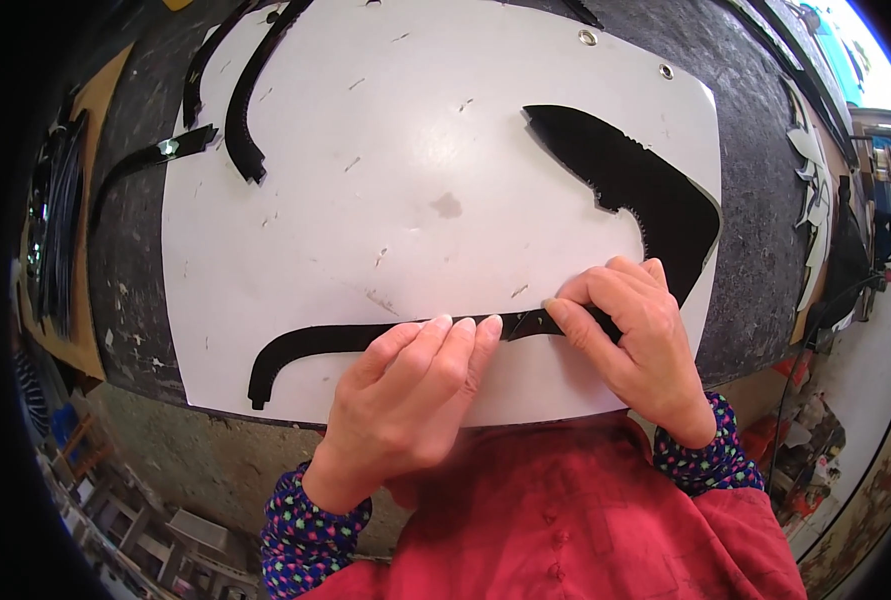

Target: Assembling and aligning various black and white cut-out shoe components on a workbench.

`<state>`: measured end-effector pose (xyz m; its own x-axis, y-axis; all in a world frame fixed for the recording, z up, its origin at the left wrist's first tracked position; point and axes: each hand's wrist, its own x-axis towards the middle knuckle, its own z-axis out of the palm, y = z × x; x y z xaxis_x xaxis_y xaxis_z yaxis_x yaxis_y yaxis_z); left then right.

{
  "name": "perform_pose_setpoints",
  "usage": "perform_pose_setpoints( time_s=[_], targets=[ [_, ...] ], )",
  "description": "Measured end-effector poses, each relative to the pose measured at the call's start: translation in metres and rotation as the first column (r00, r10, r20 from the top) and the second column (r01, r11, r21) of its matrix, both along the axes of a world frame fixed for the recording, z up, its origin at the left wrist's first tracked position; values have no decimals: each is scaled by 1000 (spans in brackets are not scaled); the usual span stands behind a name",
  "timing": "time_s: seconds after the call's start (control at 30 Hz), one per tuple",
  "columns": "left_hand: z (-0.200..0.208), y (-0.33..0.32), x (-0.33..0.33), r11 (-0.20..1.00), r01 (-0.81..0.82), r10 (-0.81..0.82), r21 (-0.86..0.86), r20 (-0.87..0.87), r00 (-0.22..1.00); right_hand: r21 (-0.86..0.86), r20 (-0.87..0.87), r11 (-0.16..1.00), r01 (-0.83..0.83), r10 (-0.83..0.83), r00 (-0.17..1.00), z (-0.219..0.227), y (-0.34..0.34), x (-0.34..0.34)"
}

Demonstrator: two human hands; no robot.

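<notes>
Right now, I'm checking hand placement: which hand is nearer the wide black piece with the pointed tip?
Right. The right hand is at the lower end of the wide black piece; the left hand is farther left, on the narrow black strip.

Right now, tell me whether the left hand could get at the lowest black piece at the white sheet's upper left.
Probably, yes: nothing upright seems to stand between the left hand and that black piece, just flat white sheet and the curved black strip the hand's fingertips touch.
</notes>
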<state>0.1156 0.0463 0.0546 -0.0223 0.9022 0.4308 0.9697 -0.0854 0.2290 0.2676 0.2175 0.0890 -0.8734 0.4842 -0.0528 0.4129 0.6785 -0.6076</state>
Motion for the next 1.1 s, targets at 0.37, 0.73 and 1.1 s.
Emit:
perform_pose_setpoints(
  time_s=[0.37, 0.73, 1.1],
  targets=[
    [2, 1, -1, 1000, 13, -13, 10, 3, 1000, 55, -41, 998, 16, -14, 999, -1, -2, -1],
    [8, -1, 0, 995, -91, 96, -34, 246, 964, 67, -51, 998, 17, -14, 999, -4, -2, -1],
    [-2, -1, 13, 987, -151, 154, -57, 59, 986, 77, -70, 997, -1, 6, 998, -6, -1, 0]
  ],
)
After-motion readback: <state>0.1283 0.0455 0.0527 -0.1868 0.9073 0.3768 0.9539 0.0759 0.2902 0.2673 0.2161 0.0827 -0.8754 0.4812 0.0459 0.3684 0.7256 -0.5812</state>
